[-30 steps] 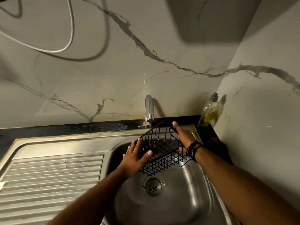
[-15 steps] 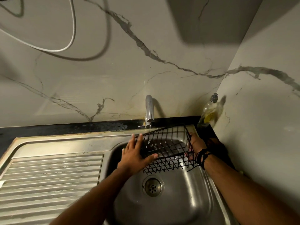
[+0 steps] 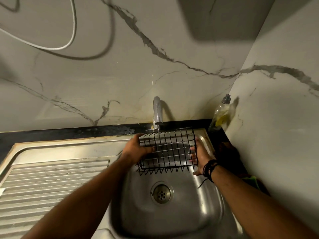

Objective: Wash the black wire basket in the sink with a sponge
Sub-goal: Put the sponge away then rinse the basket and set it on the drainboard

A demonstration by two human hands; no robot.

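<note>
The black wire basket [image 3: 170, 150] hangs above the back of the steel sink bowl [image 3: 174, 219], right under the tap [image 3: 157, 112]. A thin stream of water runs from the tap through its wires. My left hand [image 3: 136, 149] grips the basket's left end, thumb over the rim. My right hand [image 3: 201, 156] holds the right end, fingers showing through the mesh; black cords are tied at that wrist. A green-yellow sponge [image 3: 252, 181] peeks out on the dark ledge behind my right forearm.
The drain [image 3: 162, 194] sits in the bowl below the basket. A ribbed steel draining board [image 3: 51, 180] lies to the left. A dish soap bottle [image 3: 220, 114] stands in the back right corner. A marble wall runs close along the right.
Both hands have turned the basket from a tilted, open-side-up pose to a flatter one facing me, and shifted it rightwards under the water stream.
</note>
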